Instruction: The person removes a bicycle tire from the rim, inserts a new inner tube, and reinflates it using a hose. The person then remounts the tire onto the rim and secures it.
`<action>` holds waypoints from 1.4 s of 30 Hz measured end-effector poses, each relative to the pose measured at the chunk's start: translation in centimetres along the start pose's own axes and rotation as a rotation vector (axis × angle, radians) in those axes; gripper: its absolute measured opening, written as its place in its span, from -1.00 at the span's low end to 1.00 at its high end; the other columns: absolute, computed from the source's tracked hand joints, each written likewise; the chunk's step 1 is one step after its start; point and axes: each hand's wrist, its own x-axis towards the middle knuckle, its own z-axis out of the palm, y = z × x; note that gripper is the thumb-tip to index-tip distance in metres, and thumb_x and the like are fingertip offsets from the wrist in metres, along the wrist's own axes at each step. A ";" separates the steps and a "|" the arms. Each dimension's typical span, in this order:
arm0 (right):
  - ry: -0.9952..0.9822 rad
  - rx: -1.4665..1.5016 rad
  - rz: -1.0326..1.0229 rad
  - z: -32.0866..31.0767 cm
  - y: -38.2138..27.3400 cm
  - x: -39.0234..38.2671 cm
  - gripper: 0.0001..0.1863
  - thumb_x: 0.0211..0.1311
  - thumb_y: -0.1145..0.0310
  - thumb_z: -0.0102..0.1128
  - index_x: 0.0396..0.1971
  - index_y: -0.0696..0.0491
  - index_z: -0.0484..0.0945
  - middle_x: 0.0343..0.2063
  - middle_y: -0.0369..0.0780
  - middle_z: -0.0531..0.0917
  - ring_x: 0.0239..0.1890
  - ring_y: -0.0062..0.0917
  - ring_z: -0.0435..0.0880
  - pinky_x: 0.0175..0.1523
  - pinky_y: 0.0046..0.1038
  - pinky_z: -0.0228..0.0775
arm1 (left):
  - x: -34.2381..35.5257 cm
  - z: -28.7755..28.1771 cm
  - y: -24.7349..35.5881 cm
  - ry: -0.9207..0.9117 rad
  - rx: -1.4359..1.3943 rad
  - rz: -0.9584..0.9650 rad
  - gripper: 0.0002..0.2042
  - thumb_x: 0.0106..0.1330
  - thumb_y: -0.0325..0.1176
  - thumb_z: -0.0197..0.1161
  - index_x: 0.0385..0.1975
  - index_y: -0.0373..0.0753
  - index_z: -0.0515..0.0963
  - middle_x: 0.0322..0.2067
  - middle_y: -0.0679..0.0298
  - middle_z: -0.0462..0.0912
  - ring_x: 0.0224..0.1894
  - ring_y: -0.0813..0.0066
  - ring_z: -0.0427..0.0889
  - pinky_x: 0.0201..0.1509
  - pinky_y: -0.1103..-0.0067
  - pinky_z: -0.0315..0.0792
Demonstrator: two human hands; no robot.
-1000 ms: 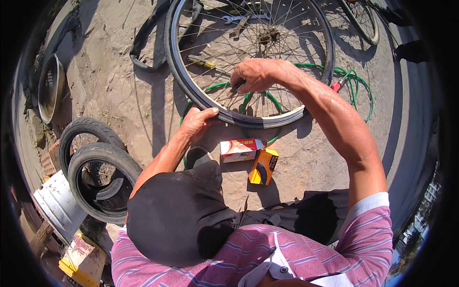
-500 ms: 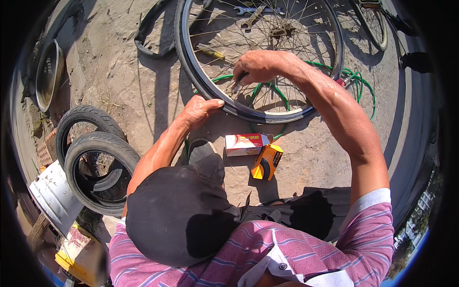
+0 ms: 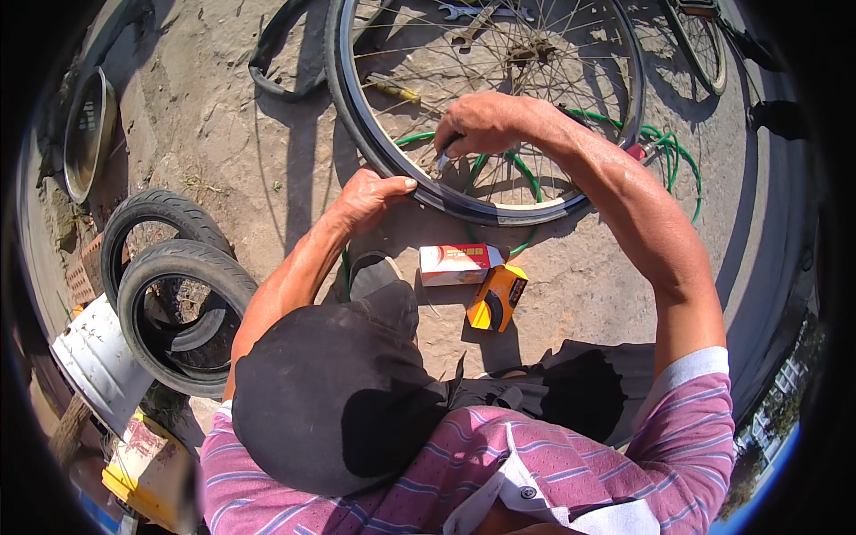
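Observation:
A bicycle wheel (image 3: pixel 535 212) with a black tire lies in front of me at the top of the view. My left hand (image 3: pixel 367 198) is closed on the tire's near left edge, thumb on top and fingers partly hidden beneath. Inside the rim, by the spokes, my right hand (image 3: pixel 486 123) grips a small tool (image 3: pixel 442 161) with a dark handle and a bright metal end. Its tip points down at the inner side of the rim near my left thumb. The exact kind of tool is hidden by my fingers.
A green hose (image 3: pixel 682 169) runs under the wheel. Wrenches (image 3: pixel 474 28) and a yellow-handled tool (image 3: pixel 392 87) lie beyond the spokes. Two small boxes, red-white (image 3: pixel 456 265) and orange (image 3: pixel 497 298), stand nearer. Loose tires (image 3: pixel 183 312), a white bucket (image 3: pixel 102 361) and a metal basin (image 3: pixel 89 134) are left.
Both hands keep nearly the same places. The bright end of the tool in my right hand has tilted slightly, and the wheel and left hand sit a touch higher in view.

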 end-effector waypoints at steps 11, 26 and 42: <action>-0.049 0.193 0.091 -0.2 -0.5 -0.5 -0.68 0.38 0.17 0.33 0.00 -0.02 0.80 -0.20 -0.15 0.85 -0.15 -0.26 0.81 -0.04 -0.24 0.60 | 0.0 0.3 0.2 0.031 0.040 0.008 -0.83 0.41 -0.48 0.42 -0.11 -0.45 0.74 -0.15 0.11 0.83 -0.11 0.37 0.81 0.09 0.46 0.67; -0.055 0.300 0.054 -0.4 0.5 -0.4 -0.71 0.40 0.21 0.34 -0.04 0.05 0.82 -0.23 -0.22 0.87 -0.21 -0.46 0.83 -0.06 -0.34 0.62 | -0.2 1.3 1.5 0.028 0.046 0.067 -0.83 0.36 -0.51 0.43 -0.14 -0.45 0.73 -0.21 0.13 0.82 -0.17 0.37 0.80 0.06 0.44 0.66; -0.064 0.260 0.077 0.5 -0.1 -0.4 -0.68 0.38 0.15 0.37 -0.05 0.05 0.82 -0.25 -0.20 0.86 -0.18 -0.40 0.81 -0.04 -0.32 0.60 | -0.7 2.7 -0.3 0.002 -0.210 0.127 -0.65 0.38 -0.50 0.38 0.13 -0.42 0.59 -0.03 0.10 0.75 0.01 0.32 0.75 0.23 0.35 0.60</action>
